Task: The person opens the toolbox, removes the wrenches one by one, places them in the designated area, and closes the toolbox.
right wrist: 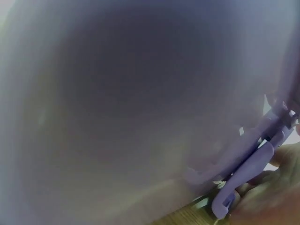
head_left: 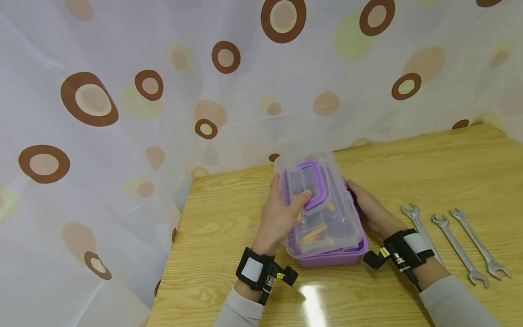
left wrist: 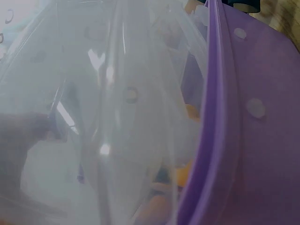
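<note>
A storage box with a purple base (head_left: 333, 260) and a clear lid (head_left: 341, 227) stands on the table, a purple handle (head_left: 322, 184) folded on its top. The lid sits askew, its near edge raised off the base's rim. My left hand (head_left: 279, 218) grips the lid, thumb on top by the handle and fingers at the left edge. My right hand (head_left: 373, 211) holds the box's right side; in the right wrist view its fingers are beside a purple latch (right wrist: 248, 173). Orange items (head_left: 314, 232) show through the lid, their kind unclear.
On the wooden table (head_left: 220, 218), three open-ended wrenches lie right of the box: one wrench (head_left: 417, 220) partly behind the right wrist, a middle wrench (head_left: 457, 247) and a far-right wrench (head_left: 480, 245). A patterned curtain (head_left: 245, 81) hangs along the table's back and left edges.
</note>
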### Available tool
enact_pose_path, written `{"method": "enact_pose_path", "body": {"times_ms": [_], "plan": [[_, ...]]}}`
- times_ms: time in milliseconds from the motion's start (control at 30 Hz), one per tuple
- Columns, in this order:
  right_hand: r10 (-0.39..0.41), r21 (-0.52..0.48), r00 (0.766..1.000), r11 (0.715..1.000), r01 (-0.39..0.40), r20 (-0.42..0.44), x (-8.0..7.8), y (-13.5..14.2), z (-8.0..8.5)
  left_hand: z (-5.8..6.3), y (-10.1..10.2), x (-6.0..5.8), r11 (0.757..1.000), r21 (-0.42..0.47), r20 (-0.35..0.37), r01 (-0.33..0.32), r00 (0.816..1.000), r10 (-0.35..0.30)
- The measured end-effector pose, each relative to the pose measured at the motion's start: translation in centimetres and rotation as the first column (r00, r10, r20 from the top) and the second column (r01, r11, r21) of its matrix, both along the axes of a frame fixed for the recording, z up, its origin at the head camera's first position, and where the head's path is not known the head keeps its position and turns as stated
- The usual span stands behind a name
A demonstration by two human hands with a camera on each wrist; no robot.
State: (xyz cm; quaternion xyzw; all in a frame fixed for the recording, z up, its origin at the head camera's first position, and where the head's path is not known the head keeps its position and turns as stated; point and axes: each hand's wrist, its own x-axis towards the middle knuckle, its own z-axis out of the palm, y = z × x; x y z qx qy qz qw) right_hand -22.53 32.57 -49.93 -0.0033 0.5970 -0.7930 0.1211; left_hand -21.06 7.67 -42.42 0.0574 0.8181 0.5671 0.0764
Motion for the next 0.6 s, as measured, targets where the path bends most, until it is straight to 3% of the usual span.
{"method": "enact_pose_path", "body": {"times_ms": [600], "plan": [[0.086,0.065,0.993,0.995,-0.081,-0.078,0.20,-0.11,-0.31,-0.09,0.39,-0.01,0.994,-0.099,-0.092,0.042,0.994,-0.051]]}}
